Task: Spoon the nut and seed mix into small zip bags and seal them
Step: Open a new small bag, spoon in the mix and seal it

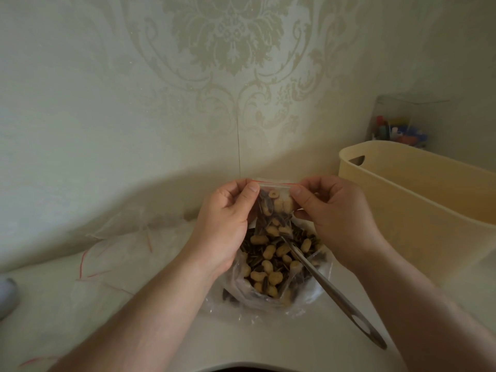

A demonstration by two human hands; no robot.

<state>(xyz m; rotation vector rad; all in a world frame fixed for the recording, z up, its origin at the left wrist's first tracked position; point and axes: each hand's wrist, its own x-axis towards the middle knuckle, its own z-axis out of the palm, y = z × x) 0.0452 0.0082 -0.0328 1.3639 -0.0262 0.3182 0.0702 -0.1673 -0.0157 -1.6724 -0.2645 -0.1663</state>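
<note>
A small clear zip bag (273,208) with a red strip along its top is filled with nuts and dark seeds. My left hand (225,224) pinches its top left corner and my right hand (335,213) pinches its top right corner, holding it upright above a large open plastic bag of nut and seed mix (271,267). A metal spoon (335,294) lies with its bowl in the mix and its handle pointing to the lower right, held by neither hand.
Several empty small zip bags (112,248) with red strips lie on the white table (255,342) to the left. A cream plastic basket (424,208) stands at the right, with a clear box of coloured items (400,127) behind it. A patterned wall rises just behind.
</note>
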